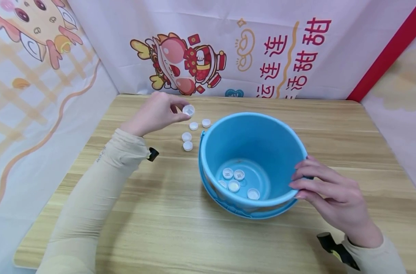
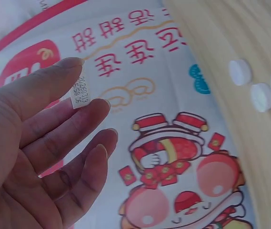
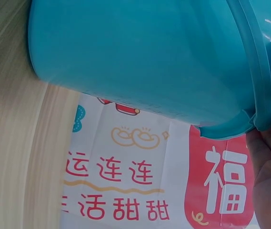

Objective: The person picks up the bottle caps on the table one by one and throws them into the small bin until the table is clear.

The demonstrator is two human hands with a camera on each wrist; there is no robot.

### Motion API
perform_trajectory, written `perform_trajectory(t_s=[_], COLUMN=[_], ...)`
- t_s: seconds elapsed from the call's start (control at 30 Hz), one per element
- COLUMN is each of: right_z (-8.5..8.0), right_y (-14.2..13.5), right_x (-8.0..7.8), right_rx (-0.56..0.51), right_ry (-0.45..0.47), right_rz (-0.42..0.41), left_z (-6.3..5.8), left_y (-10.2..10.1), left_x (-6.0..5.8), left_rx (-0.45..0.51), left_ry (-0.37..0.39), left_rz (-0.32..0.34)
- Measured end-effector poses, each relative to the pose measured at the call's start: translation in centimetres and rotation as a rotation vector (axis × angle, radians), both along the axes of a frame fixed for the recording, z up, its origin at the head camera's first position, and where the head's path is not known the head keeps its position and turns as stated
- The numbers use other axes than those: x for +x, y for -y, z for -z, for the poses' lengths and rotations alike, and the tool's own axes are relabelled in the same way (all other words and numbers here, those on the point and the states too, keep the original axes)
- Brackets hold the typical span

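In the head view, my left hand pinches a white bottle cap between thumb and fingers, above the table's far left part. The left wrist view shows the left hand with dark printed digits on the white piece at its fingertips. My right hand grips the right rim of a light blue bucket, fingers over the edge. Several white caps lie on the bucket's floor. Beside the bucket's left side, several more caps lie on the table. The right wrist view shows the bucket's outer wall.
A wood-grain table carries everything. The bucket's blue handle hangs down along its near side. Behind the table stands a white printed cloth with cartoon figures and red lettering; another patterned cloth covers the left side.
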State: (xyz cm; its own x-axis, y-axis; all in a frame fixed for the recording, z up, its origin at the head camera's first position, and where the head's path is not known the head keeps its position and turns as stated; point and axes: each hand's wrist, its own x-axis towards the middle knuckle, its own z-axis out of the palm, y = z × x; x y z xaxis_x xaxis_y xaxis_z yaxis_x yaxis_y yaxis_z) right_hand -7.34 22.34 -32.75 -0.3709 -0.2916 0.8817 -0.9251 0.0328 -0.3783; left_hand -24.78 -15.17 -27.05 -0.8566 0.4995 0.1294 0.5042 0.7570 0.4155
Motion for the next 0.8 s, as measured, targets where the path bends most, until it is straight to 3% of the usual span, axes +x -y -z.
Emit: perform_trajectory(t_s=[0.17,0.37,0.5,0.7,0.8], right_z=[0.0,0.0,0.0,0.1,0.1], right_y=[0.0,-0.1,-0.1,-0.1,-0.1], right_x=[0.0,0.0,-0.1,0.0,0.0], right_rx=[-0.004,-0.003,-0.004,0.005,0.004], right_ry=[-0.002,-0.002,0.001,0.008,0.006], right_rz=[-0.006,-0.004,-0.008,0.004,0.002], left_z=[-1.7,-3.7,-4.6,-5.4,-5.7], left_y=[-0.4,-2.2,-3.9,-6.1,-7.0], left_x=[1.2,3.6,5.0,5.9,5.9], left_rx=[0.018,0.014,0.015,-0.021,-0.065], left_ry=[-0.093,-0.101,-0.117,-0.149,-0.155], left_rz=[0.033,0.093,0.174,0.294,0.319])
